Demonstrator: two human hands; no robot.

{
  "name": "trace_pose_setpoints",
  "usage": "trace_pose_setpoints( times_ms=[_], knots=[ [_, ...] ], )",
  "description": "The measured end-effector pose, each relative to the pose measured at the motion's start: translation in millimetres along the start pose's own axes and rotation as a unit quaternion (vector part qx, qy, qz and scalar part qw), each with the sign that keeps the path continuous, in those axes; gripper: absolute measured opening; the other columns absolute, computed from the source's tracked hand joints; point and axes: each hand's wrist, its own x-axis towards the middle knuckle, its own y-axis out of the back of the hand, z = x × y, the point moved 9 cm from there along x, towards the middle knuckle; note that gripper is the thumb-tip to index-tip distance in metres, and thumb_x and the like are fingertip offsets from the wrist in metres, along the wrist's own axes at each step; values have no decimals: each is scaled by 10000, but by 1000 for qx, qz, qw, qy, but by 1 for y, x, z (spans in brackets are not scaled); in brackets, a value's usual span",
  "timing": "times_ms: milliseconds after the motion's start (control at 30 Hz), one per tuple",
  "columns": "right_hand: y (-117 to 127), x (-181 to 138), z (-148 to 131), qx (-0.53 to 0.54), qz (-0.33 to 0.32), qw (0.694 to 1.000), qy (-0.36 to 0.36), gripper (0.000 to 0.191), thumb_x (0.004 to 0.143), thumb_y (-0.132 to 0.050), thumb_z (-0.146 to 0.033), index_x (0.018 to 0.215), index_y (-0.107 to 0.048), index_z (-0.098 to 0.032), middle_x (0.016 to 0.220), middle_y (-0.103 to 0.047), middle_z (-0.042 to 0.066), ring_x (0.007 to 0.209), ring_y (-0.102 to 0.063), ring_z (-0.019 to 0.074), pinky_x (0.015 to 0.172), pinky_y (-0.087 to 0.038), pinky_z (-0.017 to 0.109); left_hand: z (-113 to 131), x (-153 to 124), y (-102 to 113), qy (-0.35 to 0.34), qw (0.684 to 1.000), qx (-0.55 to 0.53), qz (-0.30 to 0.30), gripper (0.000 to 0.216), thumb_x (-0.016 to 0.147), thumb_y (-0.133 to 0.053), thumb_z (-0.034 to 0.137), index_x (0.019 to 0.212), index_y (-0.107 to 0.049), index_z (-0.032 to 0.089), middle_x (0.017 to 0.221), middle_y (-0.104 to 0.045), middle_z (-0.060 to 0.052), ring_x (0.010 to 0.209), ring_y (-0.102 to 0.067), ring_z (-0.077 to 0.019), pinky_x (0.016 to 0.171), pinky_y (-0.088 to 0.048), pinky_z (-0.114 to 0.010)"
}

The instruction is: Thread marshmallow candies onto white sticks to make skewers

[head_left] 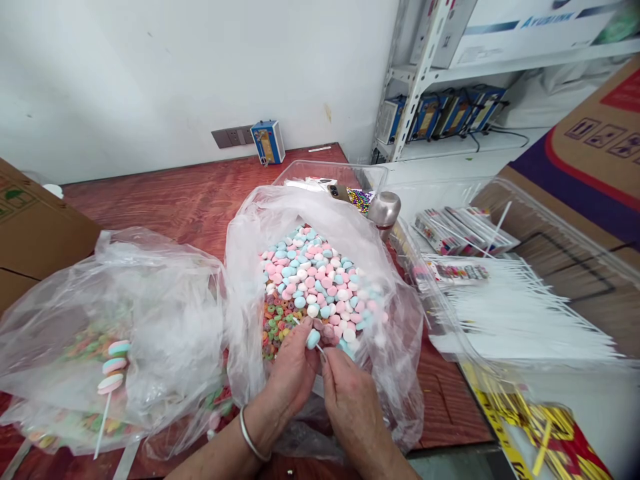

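My left hand (pixel 293 373) pinches a pale blue round candy (pixel 313 339) at the mouth of an open clear plastic bag (pixel 250 267) full of pink, blue and white candies (pixel 313 280) and coloured ring candies (pixel 275 323). My right hand (pixel 350 400) holds a thin white stick (pixel 320 350), its tip meeting the blue candy. A silver bangle sits on my left wrist. Both hands are close together over the bag's near edge.
A second plastic bag (pixel 150 320) at left holds a finished stick with three candies (pixel 113 367). A clear tray (pixel 545 220) at right holds white sticks (pixel 520 313) and printed packets. Cardboard boxes stand at far left (pixel 30 233) and right (pixel 590 173). A metal bottle (pixel 384 210) stands behind the bag.
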Motion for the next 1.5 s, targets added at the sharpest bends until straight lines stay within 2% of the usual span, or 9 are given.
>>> trace_pose_setpoints(
  times_ms=[233, 400, 500, 700, 1033, 1167, 1300, 1400, 1500],
  knots=[
    [19, 12, 15, 134, 22, 988, -78, 283, 971, -367, -272, 738, -512, -206, 669, -595, 0, 593, -546, 148, 547, -373, 234, 19, 3, 1, -119, 937, 329, 18, 381, 980, -380, 422, 1032, -664, 173, 974, -666, -85, 924, -610, -211, 861, -479, -339],
    [57, 13, 49, 169, 93, 971, -139, 328, 955, -387, -400, 727, -525, -209, 618, -540, -22, 575, -491, 147, 538, -369, 235, 48, 23, -30, -271, 643, 716, -34, 328, 918, -464, 160, 1202, -618, 216, 1069, -587, -93, 991, -562, -234, 864, -467, -360],
    [63, 11, 66, 170, 90, 968, -164, 332, 942, -390, -420, 730, -533, -209, 667, -600, 5, 622, -523, 164, 568, -382, 250, 43, 37, -32, -264, 544, 795, -51, 245, 896, -478, 109, 1040, -656, 196, 1018, -566, -87, 927, -558, -227, 821, -472, -350],
    [58, 6, 78, 178, 78, 964, -180, 340, 937, -382, -445, 729, -519, -213, 723, -620, 24, 672, -539, 180, 598, -379, 267, 39, 45, -37, -278, 559, 779, -61, 242, 908, -436, 90, 989, -640, 192, 990, -556, -76, 891, -542, -214, 772, -460, -325],
    [62, 7, 73, 193, 85, 964, -163, 322, 927, -397, -408, 719, -537, -206, 608, -523, -19, 592, -477, 159, 551, -351, 253, 18, 47, -55, -250, 487, 833, -78, 168, 863, -488, 66, 939, -615, 147, 984, -584, -126, 953, -536, -264, 842, -441, -378],
    [59, 10, 67, 218, 81, 961, -149, 305, 934, -419, -389, 732, -556, -205, 647, -578, -6, 609, -506, 162, 559, -372, 250, 28, 53, -54, -245, 534, 807, -57, 223, 834, -521, 58, 975, -657, 163, 950, -619, -110, 910, -566, -248, 802, -443, -345],
    [52, 14, 65, 268, 99, 947, -148, 295, 933, -465, -417, 757, -571, -205, 672, -592, -6, 626, -513, 161, 574, -399, 247, 52, 47, -39, -232, 729, 644, -29, 250, 794, -665, 199, 1040, -708, 201, 831, -657, -57, 777, -601, -208, 706, -456, -297],
    [42, 21, 61, 334, 100, 926, -148, 253, 928, -514, -430, 913, -605, -195, 771, -638, 8, 706, -564, 174, 633, -443, 253, 45, 39, -25, -112, 888, 442, -68, 280, 766, -734, 308, 1010, -714, 172, 731, -686, -37, 658, -625, -174, 616, -465, -264],
    [35, 27, 55, 368, 104, 913, -141, 273, 920, -542, -448, 977, -597, -187, 834, -655, 20, 756, -580, 177, 680, -465, 263, 30, 24, -25, 1, 949, 295, -112, 350, 710, -798, 339, 1001, -712, 163, 787, -730, -54, 627, -642, -162, 592, -480, -260]
  ],
)
